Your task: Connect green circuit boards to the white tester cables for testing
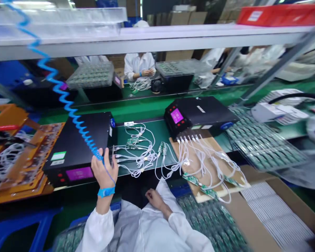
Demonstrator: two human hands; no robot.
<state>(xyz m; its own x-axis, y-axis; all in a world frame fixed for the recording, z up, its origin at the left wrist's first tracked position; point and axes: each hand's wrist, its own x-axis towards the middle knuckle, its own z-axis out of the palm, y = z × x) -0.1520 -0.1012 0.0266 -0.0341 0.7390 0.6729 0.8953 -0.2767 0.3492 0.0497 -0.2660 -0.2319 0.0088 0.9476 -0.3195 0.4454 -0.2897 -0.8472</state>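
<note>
My left hand (105, 169), with a blue wrist strap (106, 191) and coiled blue cord (84, 134), is at the right front corner of a black box (80, 140). Its fingers are spread near the plugs on the box's side; whether they grip anything is hidden. My right hand (154, 198) rests closed over my lap, its contents too small to tell. White cables (144, 159) run from the left box to small green circuit boards (132, 141). More cables plug into a second black box (199, 113) with a lit pink screen.
Board trays (265, 140) lie at the right, above a carton (273, 210) of white parts. An orange rack (28, 157) stands at the left. A metal shelf (147, 38) crosses overhead. A person (139, 66) sits opposite.
</note>
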